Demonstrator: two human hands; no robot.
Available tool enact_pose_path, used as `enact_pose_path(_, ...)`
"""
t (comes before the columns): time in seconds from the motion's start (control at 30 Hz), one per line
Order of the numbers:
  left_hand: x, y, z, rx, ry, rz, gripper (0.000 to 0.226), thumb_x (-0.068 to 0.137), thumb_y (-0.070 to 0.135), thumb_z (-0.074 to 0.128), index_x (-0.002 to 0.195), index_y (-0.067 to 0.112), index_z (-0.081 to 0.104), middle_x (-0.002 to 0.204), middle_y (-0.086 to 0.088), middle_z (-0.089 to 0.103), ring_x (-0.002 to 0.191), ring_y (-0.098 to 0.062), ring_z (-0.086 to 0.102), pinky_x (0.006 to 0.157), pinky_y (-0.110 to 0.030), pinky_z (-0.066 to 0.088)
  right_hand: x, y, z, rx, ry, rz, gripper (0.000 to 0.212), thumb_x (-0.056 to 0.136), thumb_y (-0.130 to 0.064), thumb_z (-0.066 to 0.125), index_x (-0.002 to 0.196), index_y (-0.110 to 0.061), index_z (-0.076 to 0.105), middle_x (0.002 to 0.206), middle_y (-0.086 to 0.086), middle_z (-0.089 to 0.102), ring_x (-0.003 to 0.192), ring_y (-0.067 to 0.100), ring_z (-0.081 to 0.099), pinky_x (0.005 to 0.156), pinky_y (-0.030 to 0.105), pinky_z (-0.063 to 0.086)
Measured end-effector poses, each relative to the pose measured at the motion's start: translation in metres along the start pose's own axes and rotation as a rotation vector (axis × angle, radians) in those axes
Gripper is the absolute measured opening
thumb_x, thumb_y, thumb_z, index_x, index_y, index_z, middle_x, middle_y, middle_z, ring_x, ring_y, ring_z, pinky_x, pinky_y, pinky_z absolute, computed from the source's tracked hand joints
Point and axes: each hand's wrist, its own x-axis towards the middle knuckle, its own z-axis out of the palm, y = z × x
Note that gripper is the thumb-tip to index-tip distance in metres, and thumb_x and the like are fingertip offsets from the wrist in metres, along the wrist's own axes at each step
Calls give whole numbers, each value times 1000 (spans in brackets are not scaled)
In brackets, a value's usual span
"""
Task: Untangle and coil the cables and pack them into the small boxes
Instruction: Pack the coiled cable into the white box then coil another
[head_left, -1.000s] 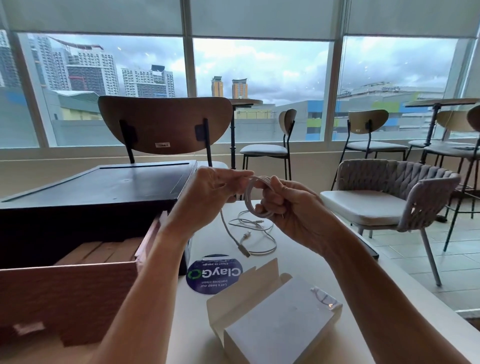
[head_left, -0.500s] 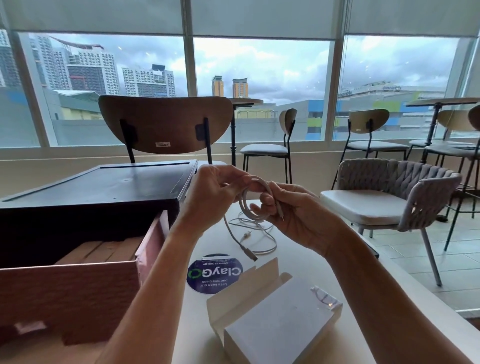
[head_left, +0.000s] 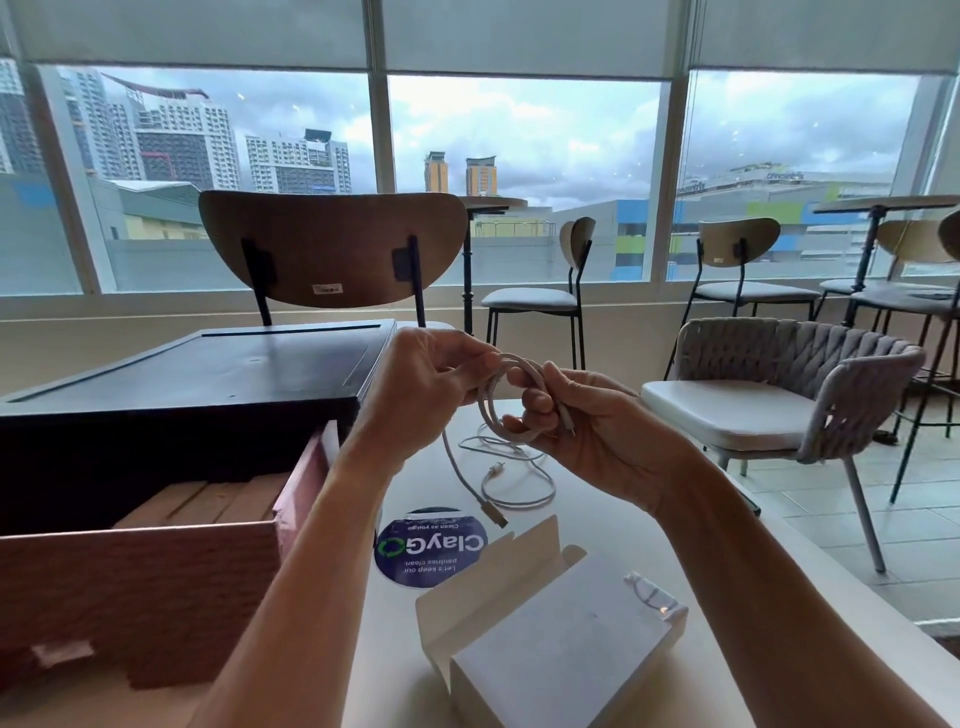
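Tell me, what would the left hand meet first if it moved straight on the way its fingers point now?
Probably the right hand. The left hand points rightward and pinches the cable coil that both hold, so the other's fingers come next.
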Motion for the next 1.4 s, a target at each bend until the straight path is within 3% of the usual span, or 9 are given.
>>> enact_pose_path(0.23, -2, -7, -6, -81, -101, -81, 18, 89, 7, 67, 105, 8, 75, 97, -8, 77, 92, -21, 74, 84, -28, 59, 3, 4, 0, -18, 86, -30, 30, 96, -12, 44, 106, 5, 66, 68, 7, 49, 60, 12, 50, 76, 28, 56)
enact_pose_path(0.33, -3, -11, -6, 51, -75, -55, 19, 91, 13, 67, 107, 16, 75, 92, 0, 78, 84, -8, 73, 70, -16, 55, 5, 4, -1, -16, 133, -3, 32, 95, -13, 48, 116, 6, 64, 71, 8, 54, 63, 12, 53, 80, 31, 57)
enact_pose_path(0.43, -4, -16, -4, 104, -14, -49, 18, 90, 15, 69, 107, 15, 77, 86, 3, 78, 73, -1, 70, 59, -11, 47, 6, 5, 1, -79, 214, 11, 29, 99, -13, 48, 112, 5, 66, 72, 9, 60, 66, 15, 54, 84, 32, 56)
enact_pose_path(0.63, -2, -16, 3, 35, 66, -69, 14, 88, 11, 72, 101, 13, 77, 85, -6, 78, 82, -22, 75, 83, -33, 61, 8, 6, 9, -206, 391, -107, 9, 103, -12, 47, 105, -5, 52, 84, 16, 71, 61, 17, 57, 69, 30, 59)
enact_pose_path(0.77, 1, -18, 3, 88, 136, -29, 12, 89, 15, 73, 98, 22, 78, 85, -2, 78, 80, -21, 75, 84, -42, 61, 9, 5, 6, -390, 405, -205, 12, 97, -15, 57, 103, -5, 57, 98, 17, 73, 70, 18, 65, 74, 31, 57)
enact_pose_path(0.97, 0, -20, 4, 164, 213, 29, 7, 86, 35, 70, 87, 37, 77, 78, 7, 76, 75, -15, 75, 78, -48, 60, 8, 5, 8, -490, 403, -250, 26, 84, -14, 68, 108, -7, 64, 95, 12, 74, 82, 19, 70, 85, 35, 58)
enact_pose_path(1.07, -1, -16, 4, 129, 191, -15, 6, 89, 26, 72, 90, 29, 78, 78, 1, 77, 76, -19, 75, 78, -43, 62, 7, 8, 7, -594, 490, -332, 18, 89, -5, 67, 105, -11, 71, 90, 13, 75, 79, 21, 71, 83, 38, 60)
enact_pose_path(1.2, -2, -9, -2, 96, 32, -107, 10, 93, 15, 67, 94, 20, 76, 83, -7, 77, 81, -20, 74, 65, -19, 58, 6, 7, 4, -607, 507, -351, 19, 88, -1, 67, 103, -12, 73, 89, 17, 74, 74, 24, 67, 78, 33, 60)
enact_pose_path(1.4, -1, -10, -6, 68, 6, -82, 21, 91, 8, 68, 110, 4, 73, 88, -8, 77, 81, -19, 75, 70, -18, 57, 4, 8, 2, -712, 417, -280, 25, 88, -2, 68, 113, -4, 71, 93, 13, 76, 75, 20, 70, 81, 33, 60)
